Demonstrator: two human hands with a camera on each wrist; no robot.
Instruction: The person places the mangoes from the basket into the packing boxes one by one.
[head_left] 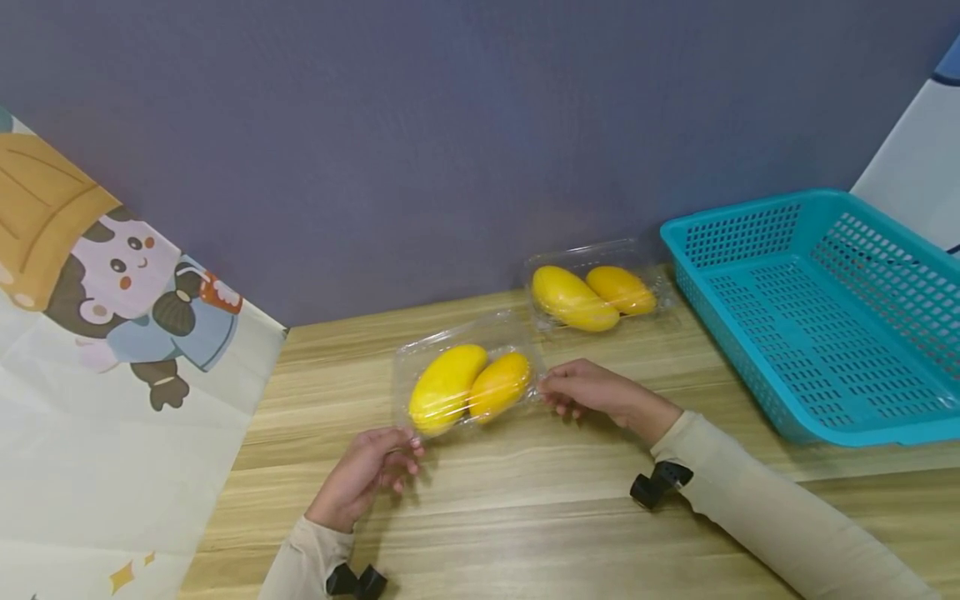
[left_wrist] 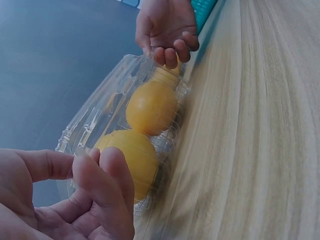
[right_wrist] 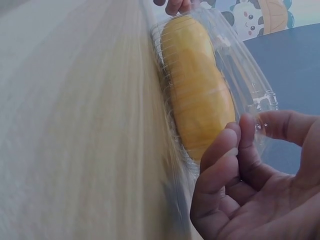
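A clear plastic clamshell box (head_left: 459, 332) sits over the wooden table, holding two yellow mangoes, a larger mango (head_left: 447, 388) on the left and a smaller mango (head_left: 500, 387) on the right. My left hand (head_left: 365, 471) pinches the box's near left corner between thumb and finger. At its right corner, my right hand (head_left: 603, 393) pinches the plastic edge the same way, the other fingers loosely curled. In the left wrist view the box's lid looks closed over the mangoes (left_wrist: 151, 108). The right wrist view shows the thumb and finger of the right hand (right_wrist: 260, 185) at the rim.
Behind and to the right, a second clear box (head_left: 588, 252) with two mangoes (head_left: 573, 298) lies against the grey-blue wall panel (head_left: 420, 167). A turquoise slotted basket (head_left: 720, 350) stands at the right. A cartoon-printed sheet (head_left: 97, 467) borders the wooden table (head_left: 480, 533) on the left.
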